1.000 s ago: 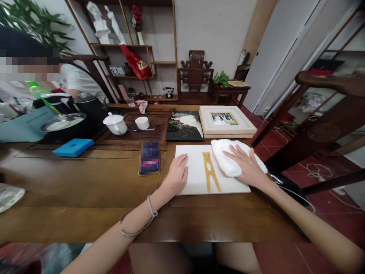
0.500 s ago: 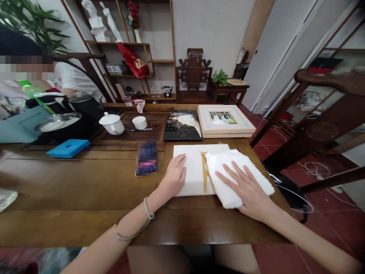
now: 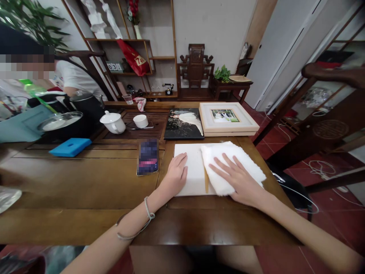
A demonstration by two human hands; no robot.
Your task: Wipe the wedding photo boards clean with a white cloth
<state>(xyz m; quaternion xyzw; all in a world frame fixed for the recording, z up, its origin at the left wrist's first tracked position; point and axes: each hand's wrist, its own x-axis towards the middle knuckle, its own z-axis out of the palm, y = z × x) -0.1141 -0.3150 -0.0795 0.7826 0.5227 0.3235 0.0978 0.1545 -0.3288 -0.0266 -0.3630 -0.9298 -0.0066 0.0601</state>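
Note:
A white flat board (image 3: 193,167) lies on the wooden table (image 3: 85,182) in front of me, with a gold stand piece (image 3: 206,184) on its back, mostly covered. My left hand (image 3: 176,176) rests on the board's left edge, fingers together and laid flat. My right hand (image 3: 238,178) lies flat with fingers spread on a folded white cloth (image 3: 228,160), pressing it onto the board's right half.
A blurred phone (image 3: 148,156) lies left of the board. Behind it are a dark photo print (image 3: 184,123) and a framed photo (image 3: 226,118). A tea tray with teapot (image 3: 113,122) and cup (image 3: 141,121), a blue block (image 3: 70,147), and a seated person (image 3: 74,78) are at left.
My right hand slid the white cloth from the board's far right corner down and leftward across it, covering most of the gold stand. My left hand stayed on the board's left edge.

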